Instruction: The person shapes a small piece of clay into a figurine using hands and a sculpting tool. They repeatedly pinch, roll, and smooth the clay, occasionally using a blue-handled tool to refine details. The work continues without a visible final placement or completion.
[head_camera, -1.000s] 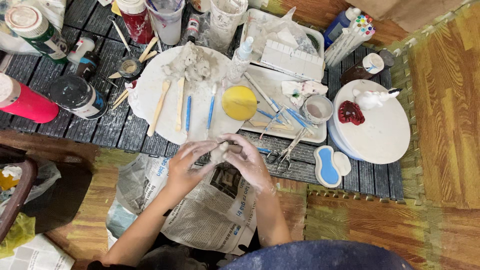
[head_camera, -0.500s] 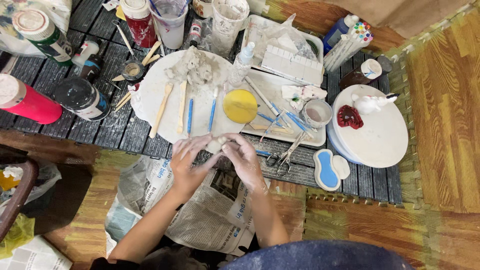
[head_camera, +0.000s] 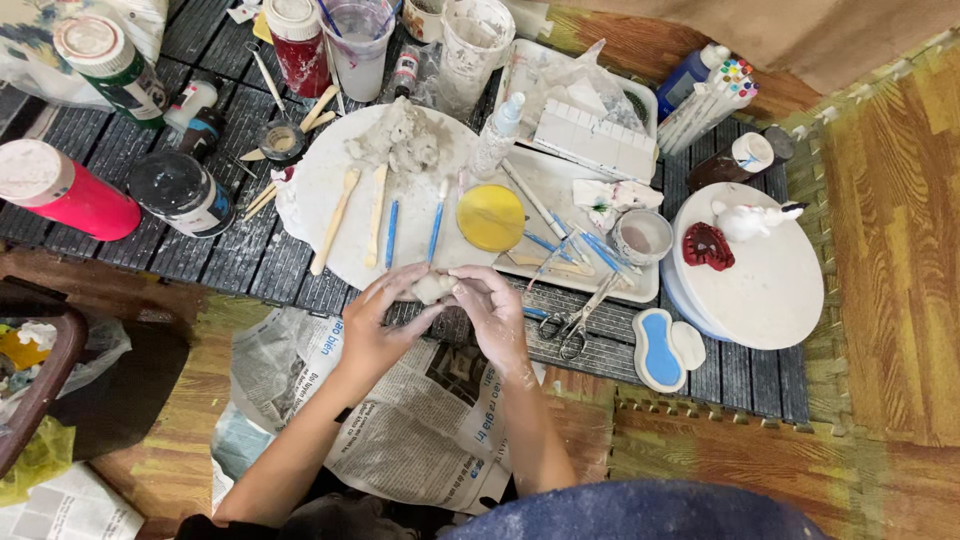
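In the head view, a small lump of grey clay (head_camera: 432, 288) is held just below the centre of the frame, pinched between both hands. The left hand (head_camera: 378, 325) is curled around the lump from the lower left, its fingers closed against it. The right hand (head_camera: 492, 312) is closed on it from the right, dusted with pale clay.

Crumpled newspaper (head_camera: 420, 420) is spread beneath the hands. Just above them, a round white board (head_camera: 330, 200) is seen on the dark slatted surface (head_camera: 230, 255), carrying a heap of grey clay (head_camera: 400, 145) and wooden modelling sticks (head_camera: 335, 220). A yellow disc (head_camera: 490, 217) lies right of the board. Scissors (head_camera: 580, 322) are placed to the right of the right hand. At centre right, a white turntable (head_camera: 765, 285) bears a red piece (head_camera: 708, 246).
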